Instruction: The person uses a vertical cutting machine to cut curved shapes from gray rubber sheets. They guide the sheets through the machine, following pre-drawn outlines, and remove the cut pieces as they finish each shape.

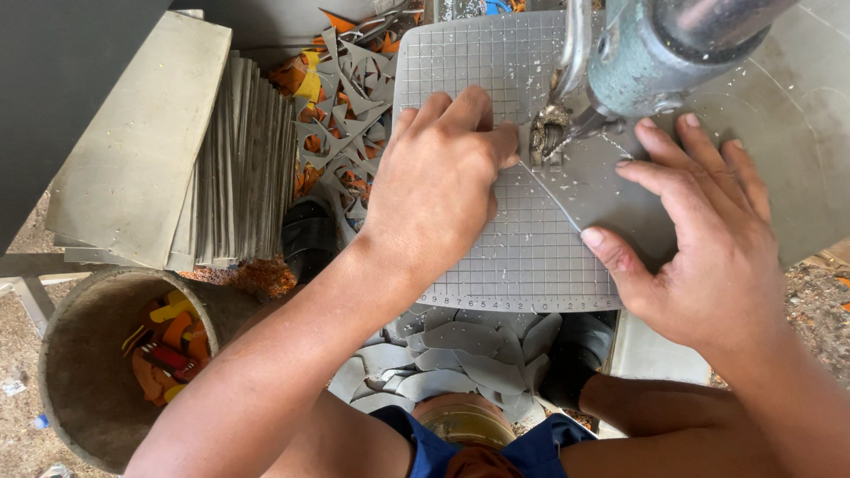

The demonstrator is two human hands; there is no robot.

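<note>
Cutting step under way. Left hand [438, 181] flat, fingers closed, pressing grey sheet [602, 190] on gridded mat [522, 252], blade [551, 133] at its 2 o'clock. Right hand [708, 239] splayed open, pinning same sheet at 3 o'clock. Next feed calls for fingers kept clear of blade.

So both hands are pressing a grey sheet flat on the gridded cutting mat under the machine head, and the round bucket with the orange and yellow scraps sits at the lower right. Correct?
Not quite. The head view shows the bucket at the lower left, not the lower right. The rest holds: the left hand and right hand press the grey sheet on the gridded mat under the machine head.
</note>
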